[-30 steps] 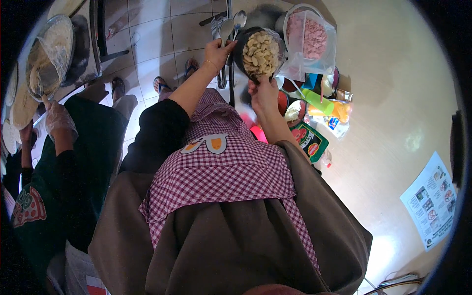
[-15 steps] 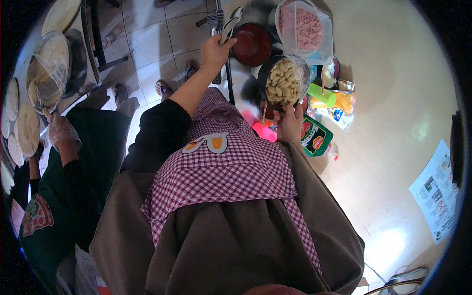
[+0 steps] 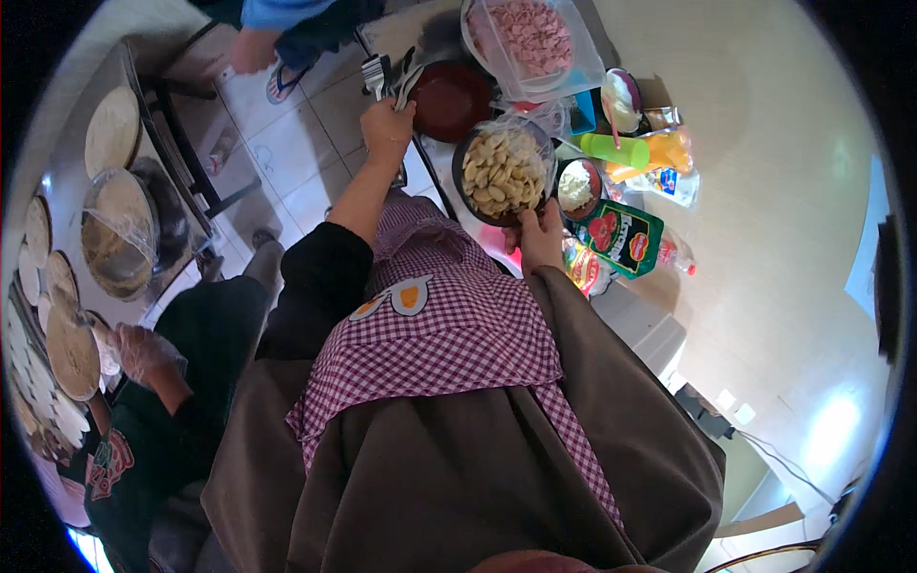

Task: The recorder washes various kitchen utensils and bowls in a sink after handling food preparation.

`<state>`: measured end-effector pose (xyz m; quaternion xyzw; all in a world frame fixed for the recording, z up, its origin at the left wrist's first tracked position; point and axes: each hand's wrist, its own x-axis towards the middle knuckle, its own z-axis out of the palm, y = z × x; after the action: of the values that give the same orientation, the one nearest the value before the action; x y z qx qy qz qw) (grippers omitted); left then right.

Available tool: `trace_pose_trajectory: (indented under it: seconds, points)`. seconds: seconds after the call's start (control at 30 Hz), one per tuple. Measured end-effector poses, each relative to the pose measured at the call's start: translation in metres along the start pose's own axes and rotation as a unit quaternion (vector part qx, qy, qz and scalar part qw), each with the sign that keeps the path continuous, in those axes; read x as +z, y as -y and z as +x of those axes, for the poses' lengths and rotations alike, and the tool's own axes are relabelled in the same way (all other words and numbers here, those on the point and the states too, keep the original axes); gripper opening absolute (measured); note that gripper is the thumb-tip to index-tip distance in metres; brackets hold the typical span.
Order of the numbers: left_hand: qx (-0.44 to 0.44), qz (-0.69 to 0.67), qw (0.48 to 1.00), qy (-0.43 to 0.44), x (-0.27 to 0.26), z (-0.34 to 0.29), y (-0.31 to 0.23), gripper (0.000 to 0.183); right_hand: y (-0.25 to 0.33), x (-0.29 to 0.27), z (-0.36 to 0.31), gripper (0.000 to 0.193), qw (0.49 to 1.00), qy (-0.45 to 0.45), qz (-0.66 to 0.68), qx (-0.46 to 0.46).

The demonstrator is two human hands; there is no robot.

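Observation:
My left hand (image 3: 387,132) is closed around several utensils, among them a fork (image 3: 374,74) with its tines pointing away from me. They are held just left of an empty-looking red-brown bowl (image 3: 453,101). My right hand (image 3: 542,237) grips the near rim of a dark bowl (image 3: 462,196) heaped with pale slices (image 3: 499,174) that look like mushrooms. Clear plastic wrap (image 3: 535,134) is bunched over its far right side. Just right of this bowl sits a small bowl of white shreds (image 3: 576,187), with a green ketchup pouch (image 3: 626,239) near it.
Pink chopped meat (image 3: 525,38) fills a clear tub at the far end. A green bottle (image 3: 611,149), an orange pack (image 3: 669,153) and a purple-and-white bowl (image 3: 623,100) stand along the wall. At left, a co-worker's gloved hand (image 3: 148,355) is by round dough bases (image 3: 72,353).
The view has shifted. The bowl of slices has moved left, uncovering the bowl of white shreds. My left hand still holds the utensils. The co-worker's gloved hand has left the wrapped bowl.

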<state>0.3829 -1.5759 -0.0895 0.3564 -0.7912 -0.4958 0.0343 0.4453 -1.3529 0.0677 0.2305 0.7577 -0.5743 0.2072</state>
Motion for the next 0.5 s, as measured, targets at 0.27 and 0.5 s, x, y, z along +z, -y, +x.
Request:
trace_pose_trajectory:
  seconds: [0.27,0.5]
  points:
    - [0.016,0.020,1.000,-0.001,0.006,0.009,-0.002,0.033,-0.004,0.002,-0.008,0.022,0.999,0.023,0.008,0.038]
    - [0.008,0.015,0.999,0.033,-0.017,-0.003,-0.012,0.030,-0.016,-0.001,-0.004,0.022,1.000,0.004,-0.026,-0.011]
